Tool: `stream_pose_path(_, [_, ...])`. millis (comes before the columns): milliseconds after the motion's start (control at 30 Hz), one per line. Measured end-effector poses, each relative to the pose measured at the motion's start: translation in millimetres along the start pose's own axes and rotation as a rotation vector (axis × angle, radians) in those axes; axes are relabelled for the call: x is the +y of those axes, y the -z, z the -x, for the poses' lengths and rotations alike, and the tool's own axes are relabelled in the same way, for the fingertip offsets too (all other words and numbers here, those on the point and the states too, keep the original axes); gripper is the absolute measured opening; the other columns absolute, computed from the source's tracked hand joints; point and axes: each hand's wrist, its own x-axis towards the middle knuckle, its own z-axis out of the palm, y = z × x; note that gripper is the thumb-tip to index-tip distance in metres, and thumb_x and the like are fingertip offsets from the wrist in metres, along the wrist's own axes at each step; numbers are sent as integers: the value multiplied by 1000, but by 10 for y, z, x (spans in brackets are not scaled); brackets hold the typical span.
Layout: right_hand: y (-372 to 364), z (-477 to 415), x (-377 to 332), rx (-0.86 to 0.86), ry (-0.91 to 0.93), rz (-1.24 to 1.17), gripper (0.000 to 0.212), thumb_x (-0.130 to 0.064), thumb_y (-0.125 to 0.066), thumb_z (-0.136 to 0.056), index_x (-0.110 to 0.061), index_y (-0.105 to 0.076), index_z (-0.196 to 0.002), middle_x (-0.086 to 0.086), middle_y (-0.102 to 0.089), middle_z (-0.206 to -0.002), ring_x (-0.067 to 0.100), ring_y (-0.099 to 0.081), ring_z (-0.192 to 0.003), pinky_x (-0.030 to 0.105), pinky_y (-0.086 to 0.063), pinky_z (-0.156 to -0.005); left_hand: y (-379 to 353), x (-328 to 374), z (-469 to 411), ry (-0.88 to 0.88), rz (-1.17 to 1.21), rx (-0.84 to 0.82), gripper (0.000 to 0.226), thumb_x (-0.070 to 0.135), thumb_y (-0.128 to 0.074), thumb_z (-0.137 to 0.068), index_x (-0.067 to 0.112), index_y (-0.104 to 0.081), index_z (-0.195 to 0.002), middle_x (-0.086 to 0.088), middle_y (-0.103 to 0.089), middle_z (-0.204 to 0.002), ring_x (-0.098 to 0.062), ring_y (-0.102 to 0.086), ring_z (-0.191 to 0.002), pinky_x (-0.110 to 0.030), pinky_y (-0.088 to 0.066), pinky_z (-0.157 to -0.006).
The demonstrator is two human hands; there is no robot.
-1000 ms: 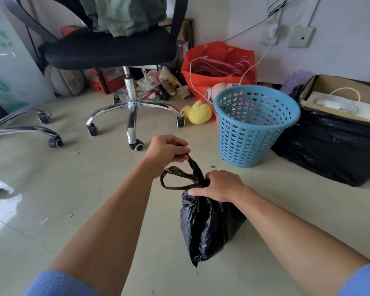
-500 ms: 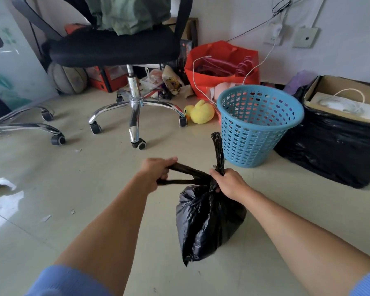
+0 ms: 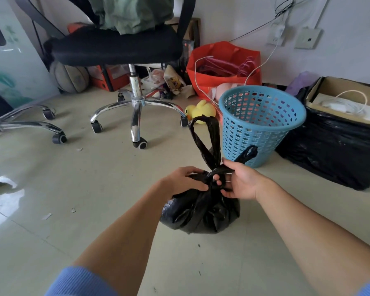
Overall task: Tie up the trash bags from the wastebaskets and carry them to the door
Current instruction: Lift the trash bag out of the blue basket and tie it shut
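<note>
Step in hand: knotting, judged partly done. Thin black plastic trash bag (image 3: 201,212), crinkled and glossy, slumped into a rounded lump on the pale tiled floor (image 3: 94,189), just beside and in front of the light blue perforated plastic wastebasket (image 3: 259,124).

Left hand (image 3: 186,181): fingers curled shut over the gathered neck, thumb side pressed against the knot. Right hand (image 3: 241,181): fingers partly curled, pinching the crossed handles at the knot; one fingertip poking through the twist.

Two twisted handle straps: one long upright loop (image 3: 205,139) rising in front of the wastebasket's left wall; one short stub (image 3: 247,153) angled against its lower mesh.

Next move, by judgement: a second cross-over and firm outward pull to lock the knot, then a lift by the loop. Film likely to stretch or tear under a sharp tug.

Wastebasket: tapered, round, rigid, lattice of small oblong holes; no liner visible inside. Left of wastebasket: yellow soft duck toy (image 3: 200,111), black swivel chair with chrome five-star base (image 3: 135,107).
</note>
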Motion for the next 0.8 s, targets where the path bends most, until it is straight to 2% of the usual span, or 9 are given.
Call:
stream_pose_path(67, [-1,21,-12,-27,14,-15,35,-55,-54,-89,-21,-60,-87,-2,-62,-69,13,-58,-64,28,-43,-61,-11,1,-34,-61,-231,14,26,24,-73,-81,18,-69,-106,-2,-65,-91,-15,-59,-82,-21,-45,-73])
stream_pose_path(133, [9,54,-29,-61,40,-37,32,-52,-60,-80,-21,-61,-87,-2,-60,-67,13,-57,-62,27,-41,-57,-8,-28,-57,-54,-254,29,13,23,-68,-86,10,-69,-85,-5,-56,-73,-15,-49,-64,-19,-38,-56])
stream_pose_path(167, [13,64,-34,-85,54,-44,32,-50,-62,-76,-20,-62,-87,-1,-60,-68,13,-57,-63,25,-41,-55,-2,-58,-68,-42,-228,39,17,22,-67,-87,6,-68,-81,-6,-54,-71,-17,-47,-63,-22,-37,-56])
stream_pose_path(300, [16,58,-33,-193,100,-50,34,-39,-78,-70,-17,-64,-92,3,-63,-75,14,-59,-66,19,-38,-43,57,-131,-68,-7,-175,70,25,20,-68,-85,-3,-69,-94,-13,-59,-79,-21,-52,-72,-30,-43,-71])
stream_pose_path(400, [-12,58,-75,-214,127,-14,42,-27,-91,-58,-12,-69,-91,5,-62,-79,12,-58,-64,17,-34,-38,121,-108,-60,-7,-156,103,14,9,-64,-88,-3,-68,-92,-6,-60,-74,-15,-57,-70,-24,-50,-71])
stream_pose_path(500, [-78,47,-118,39,191,143,14,-5,-80,-72,-11,-68,-73,5,-62,-70,10,-55,-54,16,-26,-34,134,-25,-40,-30,-167,115,19,11,-61,-87,-5,-66,-79,-8,-54,-65,-17,-50,-61,-24,-42,-61])
stream_pose_path(567, [-90,-9,-103,235,249,269,19,3,-75,-75,-13,-64,-75,2,-62,-63,10,-55,-51,16,-28,-35,126,51,-19,-39,-202,114,19,14,-61,-87,-3,-66,-81,-9,-52,-67,-19,-47,-62,-27,-38,-61])
stream_pose_path(700, [-90,-95,-41,490,426,735,23,-7,-73,-69,-18,-54,-64,-3,-52,-59,18,-51,-60,24,-34,-52,38,165,-14,-131,-388,77,12,11,-62,-87,5,-66,-77,0,-44,-56,-11,-36,-53,-19,-31,-49])
stream_pose_path(800, [-106,-66,-5,725,470,1161,16,-20,-60,-80,-18,-46,-71,-3,-51,-69,26,-49,-72,32,-34,-61,-44,275,19,-129,-320,28,8,21,-72,-82,15,-68,-80,-3,-53,-63,-14,-46,-59,-18,-38,-54])
